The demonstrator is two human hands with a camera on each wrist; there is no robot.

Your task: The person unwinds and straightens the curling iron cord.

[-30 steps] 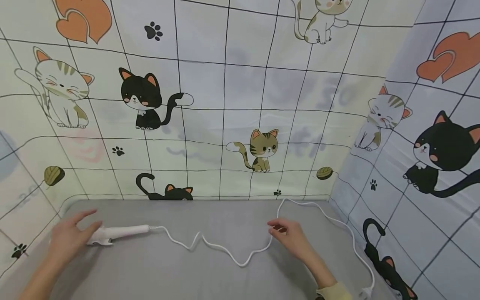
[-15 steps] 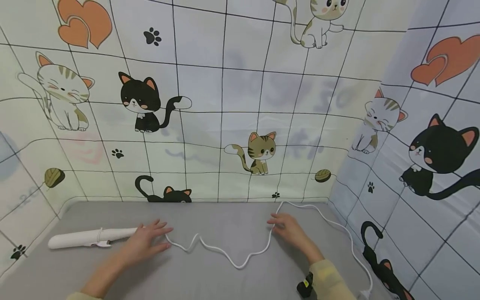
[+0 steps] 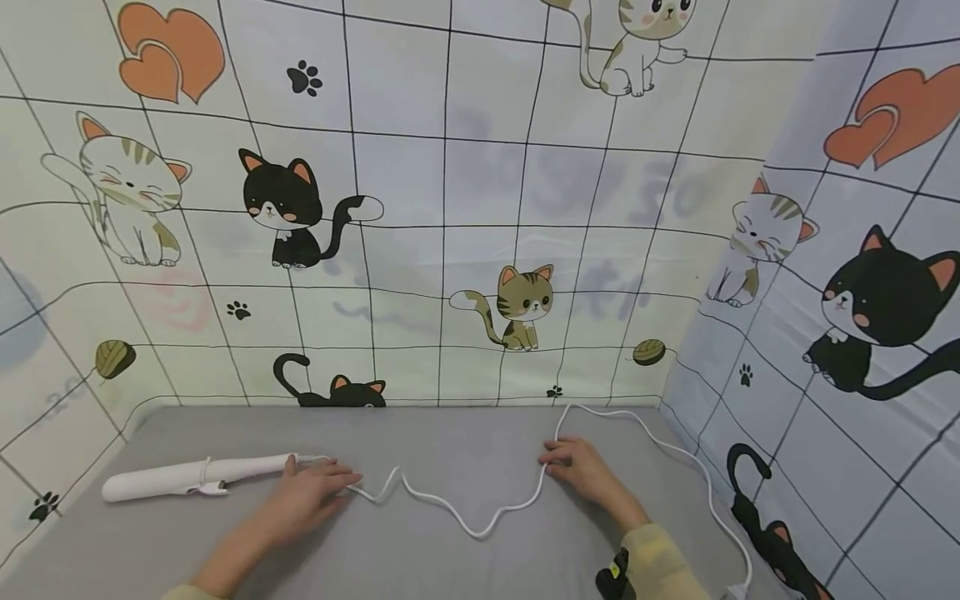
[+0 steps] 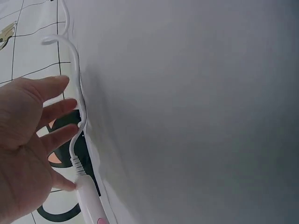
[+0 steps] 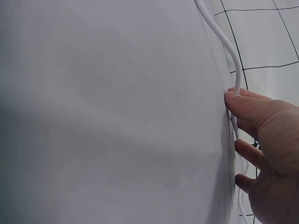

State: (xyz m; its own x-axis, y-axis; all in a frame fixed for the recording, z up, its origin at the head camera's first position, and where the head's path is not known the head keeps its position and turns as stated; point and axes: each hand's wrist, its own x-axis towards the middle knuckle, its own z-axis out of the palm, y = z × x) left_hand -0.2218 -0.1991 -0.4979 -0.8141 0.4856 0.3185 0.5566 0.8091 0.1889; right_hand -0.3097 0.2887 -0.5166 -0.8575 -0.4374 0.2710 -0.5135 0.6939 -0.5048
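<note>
A white curling iron (image 3: 157, 482) lies at the left on the grey surface, its handle end pointing right. From that handle a white cord (image 3: 453, 502) runs in waves across to the right. My left hand (image 3: 311, 493) is over the cord just past the handle, fingers spread and fairly straight; the left wrist view shows the little finger beside the handle (image 4: 91, 198). Whether the fingers touch the cord is hard to tell. Farther right, my right hand (image 3: 588, 473) pinches the cord between thumb and index finger, as the right wrist view shows.
The grey tabletop (image 3: 420, 567) meets a cat-printed cloth wall (image 3: 397, 275) at the back. A second cloth wall (image 3: 810, 450) stands on the right. The cord loops along the back right to a white plug (image 3: 737, 592) near the front edge.
My left hand has moved right from beside the curling iron's left part to the cord at its handle end. The right hand has stayed nearly in place at the cord.
</note>
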